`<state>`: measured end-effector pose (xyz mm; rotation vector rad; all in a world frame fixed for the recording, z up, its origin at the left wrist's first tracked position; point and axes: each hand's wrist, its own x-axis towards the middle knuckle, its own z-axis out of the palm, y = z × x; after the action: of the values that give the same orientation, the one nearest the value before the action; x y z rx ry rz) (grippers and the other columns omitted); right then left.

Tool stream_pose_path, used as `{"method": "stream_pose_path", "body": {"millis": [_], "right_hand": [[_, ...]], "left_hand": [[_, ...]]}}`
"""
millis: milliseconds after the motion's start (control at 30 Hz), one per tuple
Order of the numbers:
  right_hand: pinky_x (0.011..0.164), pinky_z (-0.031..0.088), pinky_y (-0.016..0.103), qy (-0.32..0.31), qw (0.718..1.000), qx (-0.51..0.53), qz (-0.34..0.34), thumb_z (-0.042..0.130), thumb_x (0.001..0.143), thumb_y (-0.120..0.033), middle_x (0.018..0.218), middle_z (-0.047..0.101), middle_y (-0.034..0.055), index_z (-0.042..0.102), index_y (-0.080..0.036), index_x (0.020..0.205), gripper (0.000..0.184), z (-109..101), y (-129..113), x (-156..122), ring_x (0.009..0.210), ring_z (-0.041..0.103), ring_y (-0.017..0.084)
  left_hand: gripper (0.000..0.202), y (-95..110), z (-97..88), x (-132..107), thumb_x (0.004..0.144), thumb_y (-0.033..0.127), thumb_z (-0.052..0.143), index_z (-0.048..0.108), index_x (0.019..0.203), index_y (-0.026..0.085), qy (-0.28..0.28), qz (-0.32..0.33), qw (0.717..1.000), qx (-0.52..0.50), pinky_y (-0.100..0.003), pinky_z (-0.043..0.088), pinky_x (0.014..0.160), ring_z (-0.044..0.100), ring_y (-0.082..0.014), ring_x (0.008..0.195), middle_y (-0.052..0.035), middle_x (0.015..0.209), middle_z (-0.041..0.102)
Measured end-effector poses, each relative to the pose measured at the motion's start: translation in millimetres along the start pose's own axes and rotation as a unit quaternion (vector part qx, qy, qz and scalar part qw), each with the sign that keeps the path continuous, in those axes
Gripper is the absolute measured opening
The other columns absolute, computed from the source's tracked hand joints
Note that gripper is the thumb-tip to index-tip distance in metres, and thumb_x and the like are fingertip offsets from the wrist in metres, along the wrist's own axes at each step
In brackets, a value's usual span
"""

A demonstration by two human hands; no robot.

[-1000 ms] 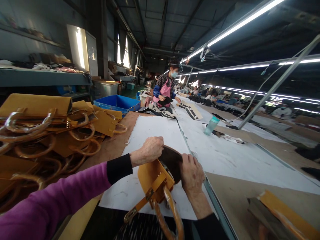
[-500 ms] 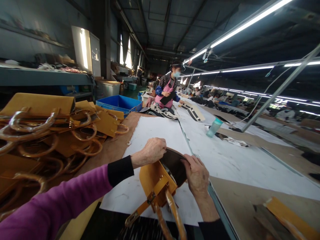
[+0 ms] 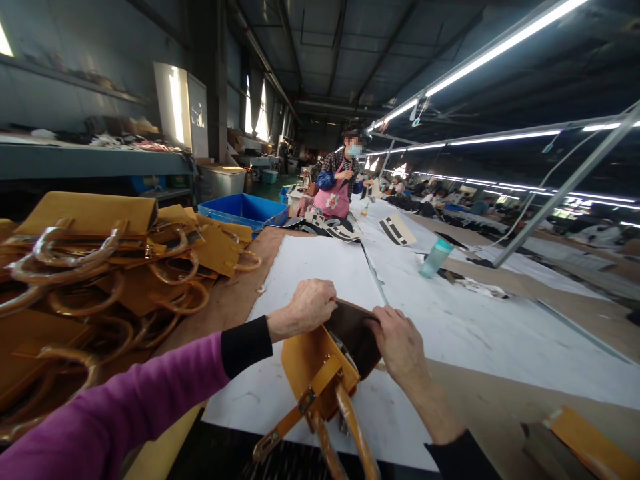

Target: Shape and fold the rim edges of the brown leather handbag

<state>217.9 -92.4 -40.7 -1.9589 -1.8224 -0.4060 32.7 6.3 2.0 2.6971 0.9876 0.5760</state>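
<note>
A mustard-yellow handbag (image 3: 305, 363) with a dark lining sits on white paper in front of me, its handles pointing toward me. Its flap is raised, showing the dark inner side. My left hand (image 3: 311, 307) is closed on the flap's left corner. On the right end of the same edge, my right hand (image 3: 400, 343) pinches the flap, thumb on the inner side. A strap with metal fittings (image 3: 306, 400) crosses the bag's front. The two wrapped handles (image 3: 356, 427) hang over a dark surface at the near edge.
Many similar yellow bags (image 3: 90, 220) are heaped at the left. Behind them stands a blue bin (image 3: 245, 208). A teal bottle (image 3: 436, 259) stands on the right-hand table. Another yellow piece (image 3: 595, 440) lies at lower right. A co-worker in a pink apron (image 3: 334, 197) works across the table.
Both hands keep their hold on the flap, with little movement. The view has shifted slightly. The co-worker's hands have moved, and the dark piece they held is no longer in front of the apron.
</note>
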Motion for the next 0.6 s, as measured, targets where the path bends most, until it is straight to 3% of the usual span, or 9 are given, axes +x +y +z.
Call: {"method": "stream_pose_path", "body": {"millis": [100, 233, 333, 600], "right_hand": [[0.074, 0.032, 0.036, 0.021, 0.994, -0.1, -0.038, 0.056, 0.085, -0.019, 0.081, 0.057, 0.0062, 0.058, -0.017, 0.082, 0.004, -1, -8, -3, 0.084, 0.049, 0.025], [0.075, 0.032, 0.035, 0.039, 0.992, -0.105, -0.05, 0.054, 0.085, -0.013, 0.084, 0.06, 0.0067, 0.058, -0.013, 0.104, 0.019, 5, -14, -5, 0.083, 0.05, 0.024], [0.076, 0.033, 0.033, 0.056, 0.996, -0.067, -0.035, 0.054, 0.087, -0.017, 0.081, 0.06, 0.0043, 0.06, -0.016, 0.09, 0.007, 12, -13, -4, 0.082, 0.05, 0.023], [0.073, 0.034, 0.027, 0.067, 0.998, 0.015, 0.002, 0.046, 0.093, -0.028, 0.077, 0.061, -0.0002, 0.058, -0.019, 0.079, 0.02, 21, -7, 5, 0.077, 0.051, 0.017]], "left_hand": [[0.017, 4, 0.2, 0, 0.077, 0.019, 0.049, 0.065, 0.075, 0.015, -0.002, -0.024, 1.0, 0.019, -0.028, 0.039, 0.064, 0.062, -0.0208, 0.077, -0.0063, 0.084, 0.069], [0.02, 6, 3.7, 2, 0.076, 0.019, 0.047, 0.066, 0.075, 0.015, 0.005, -0.043, 0.999, 0.032, -0.029, 0.039, 0.062, 0.063, -0.0229, 0.076, -0.0082, 0.081, 0.069], [0.021, 6, 6.8, 2, 0.075, 0.019, 0.045, 0.066, 0.073, 0.015, 0.016, -0.051, 0.998, 0.041, -0.03, 0.038, 0.06, 0.064, -0.0237, 0.074, -0.0086, 0.079, 0.069], [0.019, 5, 4.3, 2, 0.075, 0.02, 0.047, 0.067, 0.075, 0.016, 0.013, -0.052, 0.998, 0.022, -0.029, 0.04, 0.063, 0.064, -0.0227, 0.076, -0.0072, 0.081, 0.07]]}}
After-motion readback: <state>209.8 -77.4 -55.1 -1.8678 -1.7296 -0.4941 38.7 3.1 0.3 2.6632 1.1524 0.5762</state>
